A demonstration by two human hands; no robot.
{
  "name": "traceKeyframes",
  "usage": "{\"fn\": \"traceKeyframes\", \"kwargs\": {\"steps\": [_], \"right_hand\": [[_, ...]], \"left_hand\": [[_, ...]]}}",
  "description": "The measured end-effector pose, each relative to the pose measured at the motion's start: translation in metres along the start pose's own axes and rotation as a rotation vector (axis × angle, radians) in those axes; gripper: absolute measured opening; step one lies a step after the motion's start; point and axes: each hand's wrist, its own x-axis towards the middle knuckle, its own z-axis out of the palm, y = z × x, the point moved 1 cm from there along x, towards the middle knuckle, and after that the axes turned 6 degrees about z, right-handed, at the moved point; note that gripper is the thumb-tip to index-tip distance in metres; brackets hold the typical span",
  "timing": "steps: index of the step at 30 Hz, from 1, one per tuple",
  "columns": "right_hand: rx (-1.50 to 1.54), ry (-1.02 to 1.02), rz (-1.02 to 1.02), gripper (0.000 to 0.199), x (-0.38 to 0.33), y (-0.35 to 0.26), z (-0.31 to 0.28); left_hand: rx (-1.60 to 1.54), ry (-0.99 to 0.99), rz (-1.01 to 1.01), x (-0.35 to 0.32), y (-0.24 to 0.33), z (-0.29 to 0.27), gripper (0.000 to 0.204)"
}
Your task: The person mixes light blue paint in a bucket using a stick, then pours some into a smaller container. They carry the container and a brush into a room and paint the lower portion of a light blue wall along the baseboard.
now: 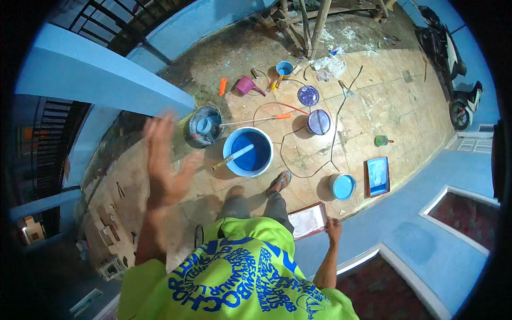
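Note:
My left hand [168, 160] is raised at the left with its fingers apart, a little blurred, and holds nothing. Below it on the floor, a grey bucket [191, 127] has a light-blue scoop or cup inside. To the right of that hand stands a white bucket [230, 164] of deep blue paint, with a stick [237, 156] resting across it. At the lower middle, my right hand [334, 229] is closed at the right edge of a shallow dark-rimmed paint tray [306, 221] with a whitish inside. My body hides part of the tray's near side.
Farther ahead lie a purple dipper [246, 85], a small blue pail [284, 68], a purple lid [308, 96] and a purple tub [318, 122]. A cable [285, 160] loops over the tiles. A paint pot [343, 186] and another tray [368, 178] stand right, near the blue wall [416, 234].

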Motion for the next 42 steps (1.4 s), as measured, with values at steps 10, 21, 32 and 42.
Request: {"fn": "traceKeyframes", "kwargs": {"steps": [10, 21, 32, 42], "right_hand": [[-0.03, -0.155, -0.111, 0.045, 0.086, -0.143, 0.044], [-0.326, -0.244, -0.166, 0.045, 0.139, -0.229, 0.108], [-0.705, -0.265, -0.474, 0.046, 0.455, -0.331, 0.311], [-0.077, -0.138, -0.118, 0.109, 0.726, -0.435, 0.581]], "left_hand": [[-0.259, -1.214, -0.668, -0.258, -0.036, 0.121, 0.066], [-0.208, -0.853, -0.578, -0.139, -0.058, 0.181, 0.056], [-0.546, -0.635, -0.467, -0.036, 0.023, 0.485, 0.057], [-0.724, -0.709, -0.585, 0.006, 0.019, 0.648, 0.053]]}}
